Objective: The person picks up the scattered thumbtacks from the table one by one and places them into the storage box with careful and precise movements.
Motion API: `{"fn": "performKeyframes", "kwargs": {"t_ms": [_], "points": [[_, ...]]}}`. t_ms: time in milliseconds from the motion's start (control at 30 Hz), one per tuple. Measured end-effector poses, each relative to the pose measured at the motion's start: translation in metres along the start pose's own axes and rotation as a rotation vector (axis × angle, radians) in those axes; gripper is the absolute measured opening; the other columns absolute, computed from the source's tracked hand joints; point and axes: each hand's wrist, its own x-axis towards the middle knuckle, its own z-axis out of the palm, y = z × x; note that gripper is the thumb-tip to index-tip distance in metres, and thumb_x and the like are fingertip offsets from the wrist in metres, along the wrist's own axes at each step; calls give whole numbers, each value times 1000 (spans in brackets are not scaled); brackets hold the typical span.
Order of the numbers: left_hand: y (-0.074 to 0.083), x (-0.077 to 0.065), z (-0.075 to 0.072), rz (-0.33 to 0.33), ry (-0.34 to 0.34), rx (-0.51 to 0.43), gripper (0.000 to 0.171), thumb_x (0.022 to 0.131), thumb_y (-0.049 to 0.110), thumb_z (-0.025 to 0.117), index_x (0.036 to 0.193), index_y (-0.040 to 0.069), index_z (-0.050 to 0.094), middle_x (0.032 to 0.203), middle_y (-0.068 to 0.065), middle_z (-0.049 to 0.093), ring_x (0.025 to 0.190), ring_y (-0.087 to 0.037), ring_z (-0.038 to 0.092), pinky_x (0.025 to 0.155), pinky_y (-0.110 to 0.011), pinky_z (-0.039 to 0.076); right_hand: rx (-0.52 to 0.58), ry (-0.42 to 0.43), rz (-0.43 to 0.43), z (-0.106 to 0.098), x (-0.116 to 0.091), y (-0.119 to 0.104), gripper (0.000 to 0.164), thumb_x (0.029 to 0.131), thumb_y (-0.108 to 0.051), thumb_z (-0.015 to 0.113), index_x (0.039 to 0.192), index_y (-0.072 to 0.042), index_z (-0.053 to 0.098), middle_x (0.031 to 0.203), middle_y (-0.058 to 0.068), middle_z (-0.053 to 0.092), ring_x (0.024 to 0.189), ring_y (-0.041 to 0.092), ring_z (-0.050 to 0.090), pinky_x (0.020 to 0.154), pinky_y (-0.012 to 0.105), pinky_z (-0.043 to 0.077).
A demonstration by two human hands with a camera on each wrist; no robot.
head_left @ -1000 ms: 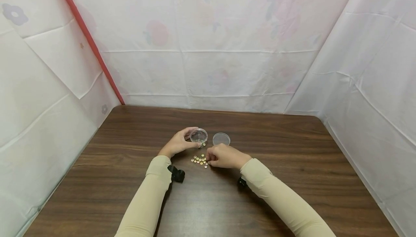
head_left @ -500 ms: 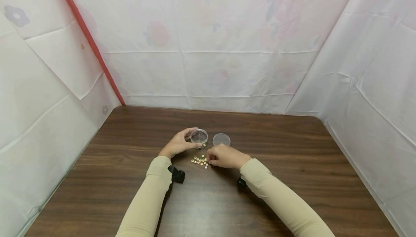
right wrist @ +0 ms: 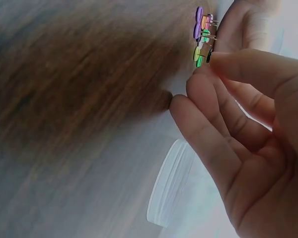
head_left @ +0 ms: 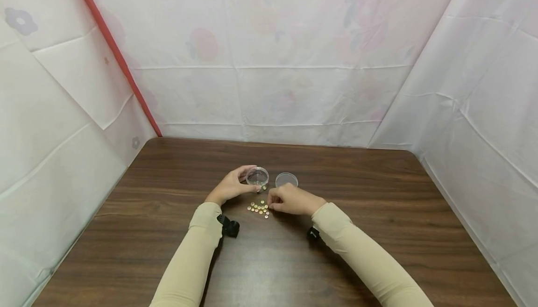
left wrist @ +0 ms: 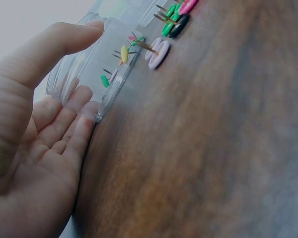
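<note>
My left hand [head_left: 230,186] grips a clear round plastic container [head_left: 257,176], thumb on one side and fingers on the other. Inside it, in the left wrist view, lie several coloured thumbtacks [left wrist: 124,53]. Loose thumbtacks [head_left: 259,208] are spread on the table just in front of the container, heads down with their pins up. My right hand [head_left: 294,199] is at the right edge of that group. In the right wrist view its thumb and forefinger pinch a black thumbtack [right wrist: 209,55], mostly hidden by the fingertips.
A clear round lid [head_left: 286,179] lies to the right of the container, just beyond the right hand. The brown wooden table [head_left: 269,260] is bordered by pale cloth curtains [head_left: 269,92] at the back and sides.
My right hand has lifted slightly and shifted a little away from the loose thumbtacks. The left hand and the container stay in place.
</note>
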Motion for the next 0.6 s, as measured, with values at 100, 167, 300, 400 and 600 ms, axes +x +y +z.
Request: {"fn": "performKeyframes", "kwargs": {"t_ms": [100, 167, 300, 400, 600], "points": [[0, 0, 0, 7, -1, 2, 70, 70, 35, 81, 131, 29, 48, 126, 0, 54, 118, -17, 47, 101, -48, 40, 9, 5, -1, -1, 1, 1, 5, 88, -12, 62, 85, -14, 65, 77, -8, 64, 70, -1, 55, 64, 20, 51], [0, 0, 0, 10, -4, 3, 71, 70, 36, 81, 132, 29, 48, 126, 0, 54, 117, -18, 47, 100, -48, 41, 9, 17, -8, -2, 2, 3, 5, 88, -11, 62, 86, -14, 66, 77, -8, 63, 69, -1, 55, 63, 20, 51], [0, 0, 0, 9, -9, 4, 72, 70, 37, 81, 133, 28, 47, 127, -1, 54, 117, -19, 47, 100, -49, 41, 0, 62, -12, -5, 4, 4, 5, 89, -12, 61, 88, -14, 66, 76, -9, 62, 67, -1, 53, 60, 20, 50], [0, 0, 0, 8, -12, -1, 73, 71, 37, 81, 134, 27, 46, 127, -1, 54, 116, -18, 47, 99, -49, 41, -13, 104, 3, -8, 7, 4, 5, 90, -14, 61, 89, -15, 66, 77, -10, 62, 66, -1, 53, 59, 20, 49], [-1, 1, 0, 11, -12, -3, 74, 70, 38, 81, 134, 26, 46, 128, -1, 52, 117, -17, 47, 99, -47, 42, -22, 195, 31, -12, 13, 4, 4, 90, -16, 60, 91, -16, 64, 79, -10, 64, 69, -2, 54, 61, 20, 50]]}}
